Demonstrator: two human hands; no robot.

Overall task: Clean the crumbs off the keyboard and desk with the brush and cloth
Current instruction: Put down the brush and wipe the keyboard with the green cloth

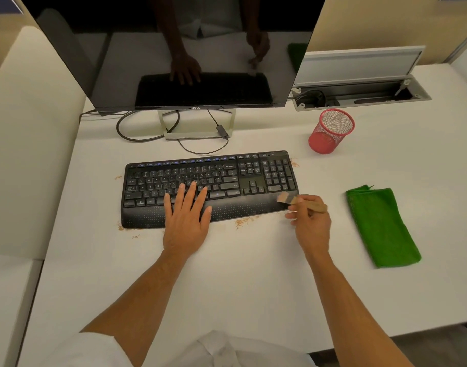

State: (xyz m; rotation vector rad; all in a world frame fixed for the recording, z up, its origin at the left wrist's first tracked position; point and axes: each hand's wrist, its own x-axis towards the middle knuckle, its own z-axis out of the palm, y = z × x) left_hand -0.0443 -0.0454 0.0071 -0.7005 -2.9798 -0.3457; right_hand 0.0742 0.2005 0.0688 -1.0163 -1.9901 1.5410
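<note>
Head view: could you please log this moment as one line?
left hand flat on keyboard | right hand holds brush at wrist rest | cloth unused | crumbs on desk

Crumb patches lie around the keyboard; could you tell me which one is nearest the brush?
The crumb patch on the desk just below the keyboard's front edge, left of the brush.

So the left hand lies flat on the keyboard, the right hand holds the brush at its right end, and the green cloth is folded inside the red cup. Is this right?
Not quite: the cloth is not in the cup. The head view shows it folded on the desk, right of the keyboard. The rest holds: the left hand lies flat on the keyboard, and the right hand holds the brush at its right end.
</note>
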